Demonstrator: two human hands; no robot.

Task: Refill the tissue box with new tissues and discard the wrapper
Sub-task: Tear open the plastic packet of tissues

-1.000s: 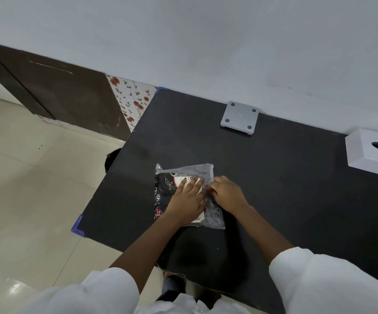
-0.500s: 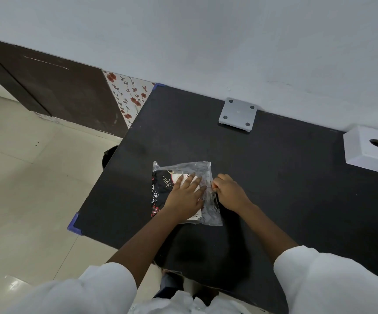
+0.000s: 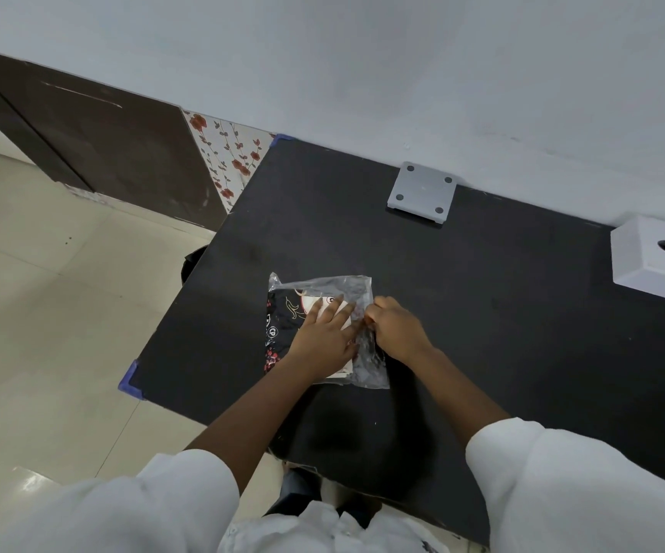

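A pack of tissues in a clear plastic wrapper (image 3: 325, 287) with a black printed pattern lies flat on the black table (image 3: 482, 313), near its left side. My left hand (image 3: 321, 339) rests flat on the pack, fingers spread, pressing it down. My right hand (image 3: 396, 329) is closed, pinching the loose right edge of the wrapper. A white tissue box (image 3: 656, 263) with a round hole in its top stands at the table's far right edge. The tissues inside the wrapper are mostly hidden by my left hand.
A grey square plate (image 3: 422, 192) with four dark dots lies at the back of the table by the white wall. Blue guards (image 3: 129, 376) cover the table's left corners. A dark bin (image 3: 191, 263) sits on the tiled floor beside the table's left edge.
Both hands stay on the pack in nearly the same grip. The view has shifted slightly; the pack itself has not visibly moved.
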